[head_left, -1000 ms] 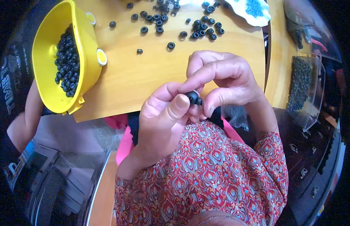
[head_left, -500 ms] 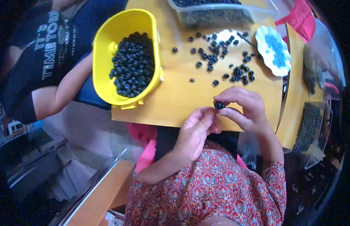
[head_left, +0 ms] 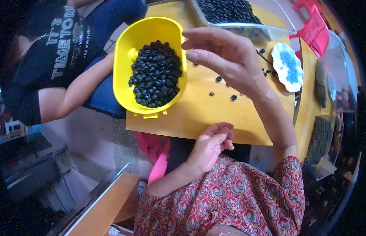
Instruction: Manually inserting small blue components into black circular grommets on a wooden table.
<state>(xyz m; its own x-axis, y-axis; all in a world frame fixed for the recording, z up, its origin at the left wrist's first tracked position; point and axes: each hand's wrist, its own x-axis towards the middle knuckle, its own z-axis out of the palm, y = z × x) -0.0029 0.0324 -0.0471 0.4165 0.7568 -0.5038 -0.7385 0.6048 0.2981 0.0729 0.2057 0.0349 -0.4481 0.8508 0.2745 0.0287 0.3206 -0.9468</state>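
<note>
My right hand (head_left: 226,55) is raised over the table, its thumb and fingers apart at the right rim of a yellow plastic bin (head_left: 124,94). Nothing shows between those fingertips. Inside the bin lies a heap of small black ring-shaped parts (head_left: 155,78). Close to the table's front edge, my left hand (head_left: 210,147) has its thumb pressed against curled fingers; whatever they may hold is hidden. A few loose black parts (head_left: 233,97) lie on the wooden tabletop (head_left: 183,122), and others are behind my right hand and forearm.
A white scalloped dish (head_left: 297,84) of tiny blue pieces stands at right, a dark thin stick (head_left: 263,57) beside it. Behind is a clear tub (head_left: 265,27) of black parts. Another person's arm (head_left: 78,92) reaches the bin's left side. A pink chair (head_left: 315,33) stands far right.
My right hand has moved up and left from beside my left hand to the bin. The black part it pinched is no longer seen in its fingers. My left hand stays low.
</note>
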